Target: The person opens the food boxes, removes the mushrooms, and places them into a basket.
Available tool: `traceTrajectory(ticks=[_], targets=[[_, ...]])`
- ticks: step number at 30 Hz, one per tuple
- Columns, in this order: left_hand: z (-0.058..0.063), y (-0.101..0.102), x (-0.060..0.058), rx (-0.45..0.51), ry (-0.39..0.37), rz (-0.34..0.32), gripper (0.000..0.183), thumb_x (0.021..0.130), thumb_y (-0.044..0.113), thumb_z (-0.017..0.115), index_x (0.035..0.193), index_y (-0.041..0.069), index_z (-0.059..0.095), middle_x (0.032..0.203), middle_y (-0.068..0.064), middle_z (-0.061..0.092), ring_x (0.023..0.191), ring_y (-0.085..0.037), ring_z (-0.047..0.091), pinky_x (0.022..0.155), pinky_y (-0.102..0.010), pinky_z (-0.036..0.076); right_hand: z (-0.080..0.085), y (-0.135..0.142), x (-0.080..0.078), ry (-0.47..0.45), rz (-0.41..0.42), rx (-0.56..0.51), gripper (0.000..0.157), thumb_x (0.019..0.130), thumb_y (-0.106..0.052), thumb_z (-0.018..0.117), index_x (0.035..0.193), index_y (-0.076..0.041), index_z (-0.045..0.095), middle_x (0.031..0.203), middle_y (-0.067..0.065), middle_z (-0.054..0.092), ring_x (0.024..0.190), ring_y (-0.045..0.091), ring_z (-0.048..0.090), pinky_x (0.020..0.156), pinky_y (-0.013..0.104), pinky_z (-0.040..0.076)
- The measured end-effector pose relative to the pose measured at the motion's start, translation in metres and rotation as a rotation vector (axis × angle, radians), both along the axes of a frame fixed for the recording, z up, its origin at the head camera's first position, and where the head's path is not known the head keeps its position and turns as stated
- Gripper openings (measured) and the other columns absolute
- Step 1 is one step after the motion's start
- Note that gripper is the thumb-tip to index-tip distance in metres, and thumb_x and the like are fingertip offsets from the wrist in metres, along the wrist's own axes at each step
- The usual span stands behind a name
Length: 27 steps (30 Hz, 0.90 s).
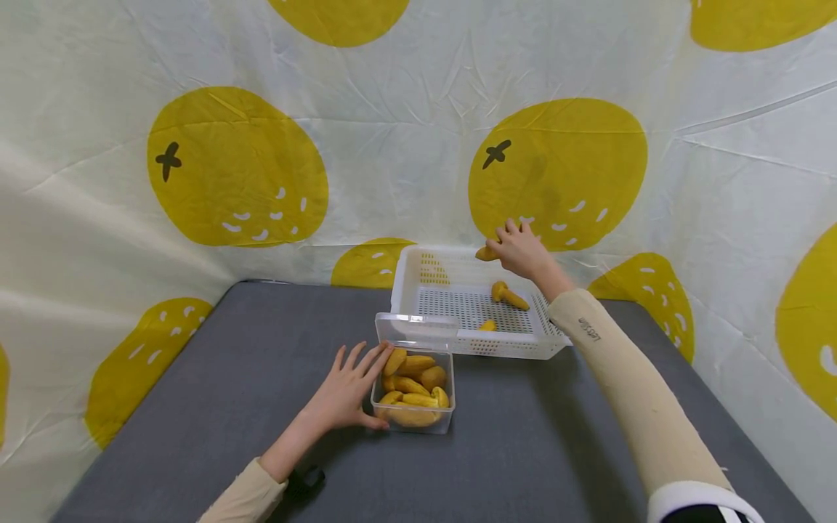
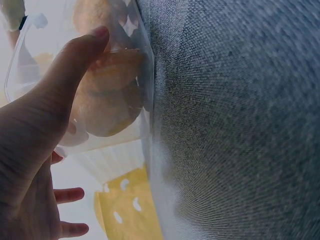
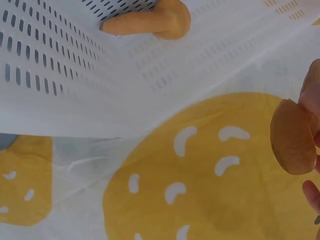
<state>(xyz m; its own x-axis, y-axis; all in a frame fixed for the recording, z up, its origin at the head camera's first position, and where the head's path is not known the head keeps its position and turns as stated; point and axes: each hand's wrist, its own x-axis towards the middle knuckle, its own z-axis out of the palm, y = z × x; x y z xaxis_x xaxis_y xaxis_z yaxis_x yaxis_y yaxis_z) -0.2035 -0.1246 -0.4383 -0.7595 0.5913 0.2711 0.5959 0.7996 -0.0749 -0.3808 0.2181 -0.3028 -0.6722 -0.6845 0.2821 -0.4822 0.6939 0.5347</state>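
Note:
A clear plastic box (image 1: pixel 413 420) with its hinged lid (image 1: pixel 418 328) tipped back holds several yellow-brown mushrooms (image 1: pixel 412 383). My left hand (image 1: pixel 349 388) rests against the box's left side, fingers spread and fairly straight; in the left wrist view its thumb (image 2: pixel 75 60) lies along the clear wall. Above the back right of the white perforated basket (image 1: pixel 503 347), my right hand (image 1: pixel 523 253) pinches a mushroom (image 3: pixel 292 137) whose broad cap shows in the right wrist view. Inside the basket lie another mushroom (image 1: pixel 510 296) and a smaller yellow piece (image 1: pixel 487 325), partly hidden by the front wall.
The dark grey table (image 1: pixel 261 407) carries the box in front and the basket behind it. Behind and beside the table hangs a pale cloth (image 1: pixel 399 167) with large yellow fruit prints. A small black object (image 1: pixel 307 479) shows by my left wrist.

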Motion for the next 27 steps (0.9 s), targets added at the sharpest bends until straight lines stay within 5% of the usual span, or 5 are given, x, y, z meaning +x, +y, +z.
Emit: traceTrajectory(ticks=[13, 20, 27], targets=[[-0.001, -0.001, 0.001, 0.002, -0.008, 0.000, 0.120, 0.055, 0.078, 0.057, 0.145, 0.017, 0.009, 0.149, -0.004, 0.020, 0.128, -0.037, 0.030, 0.099, -0.060, 0.025, -0.011, 0.000, 0.006, 0.096, 0.071, -0.002, 0.014, 0.085, -0.013, 0.056, 0.098, -0.008, 0.055, 0.092, 0.015, 0.054, 0.086, 0.033, 0.044, 0.065, 0.043, 0.036], [0.000, -0.001, 0.001, 0.008, -0.010, -0.002, 0.120, 0.055, 0.078, 0.058, 0.145, 0.016, 0.009, 0.149, -0.004, 0.020, 0.129, -0.037, 0.029, 0.099, -0.060, 0.024, -0.009, 0.002, 0.018, 0.032, 0.066, -0.012, 0.024, 0.083, -0.017, 0.061, 0.105, -0.009, 0.057, 0.102, 0.018, 0.055, 0.115, 0.045, 0.041, 0.073, 0.048, 0.041], [0.000, -0.001, 0.001, 0.018, -0.010, -0.007, 0.120, 0.055, 0.077, 0.060, 0.145, 0.016, 0.010, 0.148, -0.004, 0.021, 0.128, -0.038, 0.029, 0.099, -0.061, 0.025, -0.008, 0.005, 0.038, -0.038, 0.114, -0.112, 0.021, 0.079, -0.018, 0.065, 0.098, -0.012, 0.059, 0.096, 0.012, 0.054, 0.103, 0.037, 0.045, 0.069, 0.043, 0.039]])
